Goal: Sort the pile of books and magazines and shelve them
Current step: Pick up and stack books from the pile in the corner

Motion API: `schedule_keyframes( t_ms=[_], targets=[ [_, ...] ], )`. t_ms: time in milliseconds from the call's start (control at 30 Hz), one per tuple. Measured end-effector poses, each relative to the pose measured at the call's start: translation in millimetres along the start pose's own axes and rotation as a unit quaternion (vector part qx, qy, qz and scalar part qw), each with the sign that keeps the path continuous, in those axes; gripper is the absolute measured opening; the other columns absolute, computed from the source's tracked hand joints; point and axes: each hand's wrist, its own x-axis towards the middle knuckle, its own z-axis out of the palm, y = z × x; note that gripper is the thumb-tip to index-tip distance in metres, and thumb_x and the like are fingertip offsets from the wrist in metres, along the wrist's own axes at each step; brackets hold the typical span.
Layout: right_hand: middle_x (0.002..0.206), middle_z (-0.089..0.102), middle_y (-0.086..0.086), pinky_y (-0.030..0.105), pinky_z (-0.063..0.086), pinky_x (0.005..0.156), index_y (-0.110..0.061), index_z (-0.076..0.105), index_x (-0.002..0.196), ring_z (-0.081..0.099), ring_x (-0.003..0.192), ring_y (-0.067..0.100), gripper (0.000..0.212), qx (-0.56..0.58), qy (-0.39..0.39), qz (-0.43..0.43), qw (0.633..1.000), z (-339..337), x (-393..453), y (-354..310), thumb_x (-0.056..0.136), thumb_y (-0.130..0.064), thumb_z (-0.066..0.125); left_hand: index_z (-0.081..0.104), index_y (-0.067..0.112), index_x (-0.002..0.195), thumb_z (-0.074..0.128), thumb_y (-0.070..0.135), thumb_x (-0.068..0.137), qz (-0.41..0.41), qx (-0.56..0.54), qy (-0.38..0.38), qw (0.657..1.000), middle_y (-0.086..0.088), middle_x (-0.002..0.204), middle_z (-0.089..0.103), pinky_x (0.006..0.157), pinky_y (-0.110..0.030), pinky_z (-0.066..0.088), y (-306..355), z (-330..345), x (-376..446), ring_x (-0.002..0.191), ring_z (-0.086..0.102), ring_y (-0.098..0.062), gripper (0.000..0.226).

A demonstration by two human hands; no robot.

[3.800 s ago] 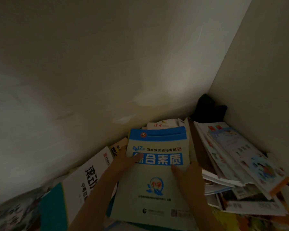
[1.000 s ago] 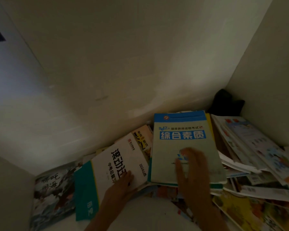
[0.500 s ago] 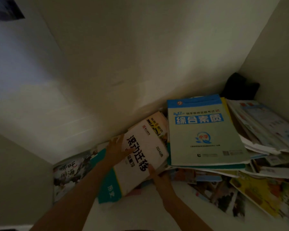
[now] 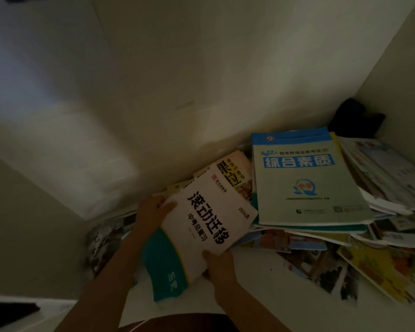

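Both hands have left the blue book (image 4: 307,178), which now lies flat at the shelf's back right corner atop the loose pile. The left hand (image 4: 151,214) grips the white book's (image 4: 201,226) far edge, and the right hand (image 4: 219,264) pinches its near edge, tilting it up. Judging by this, one book is placed and the white one goes next.

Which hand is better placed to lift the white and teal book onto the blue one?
Right hand: it grips the white and teal book nearest the blue book; the left hand holds the far edge.
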Motion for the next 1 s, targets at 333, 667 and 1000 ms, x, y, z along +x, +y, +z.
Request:
schedule_keyframes(
  t_ms=[333,667,1000],
  targets=[
    [0.11,0.059,0.001,0.034,0.048,0.09,-0.015,0.053,0.118,0.057,0.104,0.019,0.028,-0.217,0.021,-0.313,0.924,-28.7,-32.0,-104.5,0.09,-0.015,0.058,0.059,0.0,0.088,0.058,0.031,0.09,0.009,-0.286,0.126,0.95,-0.016,0.095,0.061,0.076,-0.036,0.047,65.0,-33.8,-38.0,0.086,0.057,-0.027,0.031],
    [0.111,0.064,0.015,0.042,0.05,0.083,-0.004,0.06,0.115,0.06,0.098,0.033,0.034,-0.312,0.232,-0.318,0.865,-165.8,18.3,-247.0,0.091,-0.028,0.056,0.062,0.011,0.09,0.059,0.028,0.09,-0.001,-0.386,-0.057,0.921,-0.009,0.09,0.066,0.079,-0.041,0.053,215.4,52.2,-10.3,0.087,0.064,-0.028,0.017],
    [0.14,0.037,0.021,0.05,0.039,0.102,-0.001,0.036,0.134,0.044,0.124,0.039,0.116,-0.355,0.221,-0.15,0.896,-211.9,59.2,-235.3,0.059,-0.089,0.046,0.037,0.01,0.136,0.083,0.041,0.063,-0.234,-0.463,-0.205,0.83,-0.012,0.132,0.052,0.093,-0.051,0.048,218.0,99.6,16.3,0.114,0.055,-0.036,0.091]
  ],
)
